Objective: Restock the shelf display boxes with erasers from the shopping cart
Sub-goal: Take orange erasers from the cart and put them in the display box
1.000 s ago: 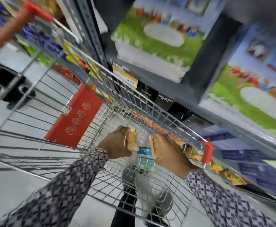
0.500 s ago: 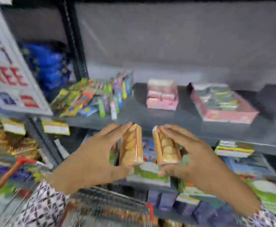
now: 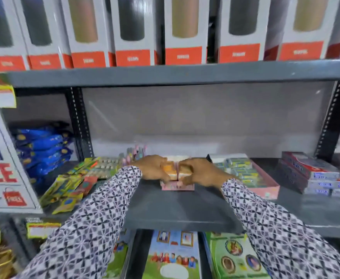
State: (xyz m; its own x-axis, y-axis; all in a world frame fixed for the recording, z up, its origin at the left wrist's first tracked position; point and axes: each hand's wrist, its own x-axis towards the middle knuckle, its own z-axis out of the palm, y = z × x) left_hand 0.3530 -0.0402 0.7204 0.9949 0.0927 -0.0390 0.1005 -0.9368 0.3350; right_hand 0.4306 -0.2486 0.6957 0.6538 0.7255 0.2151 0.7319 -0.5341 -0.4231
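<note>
Orange eraser packs point(image 3: 170, 170), likely light and stiff, pinched by their edges in left hand point(image 3: 152, 168) and right hand point(image 3: 200, 171) over pink box point(image 3: 177, 187).

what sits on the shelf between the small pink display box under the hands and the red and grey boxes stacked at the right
In the head view, a larger pink display box holding green-wrapped erasers lies there, then a bare strip of grey shelf.

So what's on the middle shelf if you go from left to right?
Blue packets → yellow-green packs → left hand → right hand → pink display box → stacked red and grey boxes.
</note>
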